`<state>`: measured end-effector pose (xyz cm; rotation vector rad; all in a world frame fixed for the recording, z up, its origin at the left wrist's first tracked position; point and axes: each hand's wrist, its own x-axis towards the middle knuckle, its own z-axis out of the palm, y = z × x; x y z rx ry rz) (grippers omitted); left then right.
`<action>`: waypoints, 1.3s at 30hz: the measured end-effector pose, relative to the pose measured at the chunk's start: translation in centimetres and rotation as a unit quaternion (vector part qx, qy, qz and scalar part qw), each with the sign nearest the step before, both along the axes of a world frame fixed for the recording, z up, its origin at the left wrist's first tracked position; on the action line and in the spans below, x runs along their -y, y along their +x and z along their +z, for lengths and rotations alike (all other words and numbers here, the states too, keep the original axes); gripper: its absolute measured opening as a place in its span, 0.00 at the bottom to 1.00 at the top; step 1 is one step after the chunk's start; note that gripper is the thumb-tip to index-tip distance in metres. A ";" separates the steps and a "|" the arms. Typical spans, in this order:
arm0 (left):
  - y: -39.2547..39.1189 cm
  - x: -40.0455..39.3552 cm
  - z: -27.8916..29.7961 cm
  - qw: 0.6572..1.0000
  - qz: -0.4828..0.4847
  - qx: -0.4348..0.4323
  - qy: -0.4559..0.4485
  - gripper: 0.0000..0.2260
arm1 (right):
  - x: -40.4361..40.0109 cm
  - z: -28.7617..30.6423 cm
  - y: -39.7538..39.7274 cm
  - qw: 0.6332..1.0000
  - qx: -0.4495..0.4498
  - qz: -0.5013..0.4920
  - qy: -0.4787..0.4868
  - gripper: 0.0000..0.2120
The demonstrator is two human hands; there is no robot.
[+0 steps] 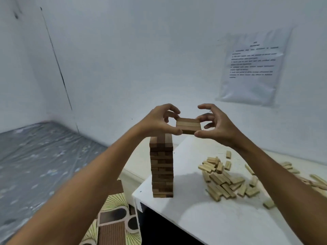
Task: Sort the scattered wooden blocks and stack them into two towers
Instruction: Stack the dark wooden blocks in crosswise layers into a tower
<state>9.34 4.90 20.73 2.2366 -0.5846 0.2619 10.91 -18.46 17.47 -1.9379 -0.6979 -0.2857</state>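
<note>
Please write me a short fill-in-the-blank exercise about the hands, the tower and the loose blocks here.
1. Both hands, left hand and right hand, hold a flat set of dark wooden blocks ____ the tall dark wooden tower.
2. The pale wooden blocks lie ____ on the white table.
3. So far ____ tower stands.

Missing words: above; scattered; one
</note>
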 end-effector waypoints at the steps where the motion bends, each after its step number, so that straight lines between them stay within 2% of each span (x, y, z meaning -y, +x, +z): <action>1: 0.0 -0.8 -0.2 1.000 0.007 -0.003 -0.006 0.27 | -0.8 0.0 0.3 1.000 0.000 0.008 -0.003 0.41; 12: 0.2 -6.8 -2.1 0.998 0.055 -0.023 -0.010 0.25 | -6.7 -0.9 2.6 0.998 -0.014 0.058 -0.027 0.38; 20: 0.2 -7.2 -3.5 0.997 0.059 -0.035 -0.023 0.31 | -7.1 -2.0 2.8 0.997 -0.030 0.060 -0.042 0.38; 39: 0.2 -7.5 -4.5 0.997 0.064 -0.039 -0.036 0.30 | -7.4 -2.4 2.9 0.995 -0.039 0.061 -0.065 0.40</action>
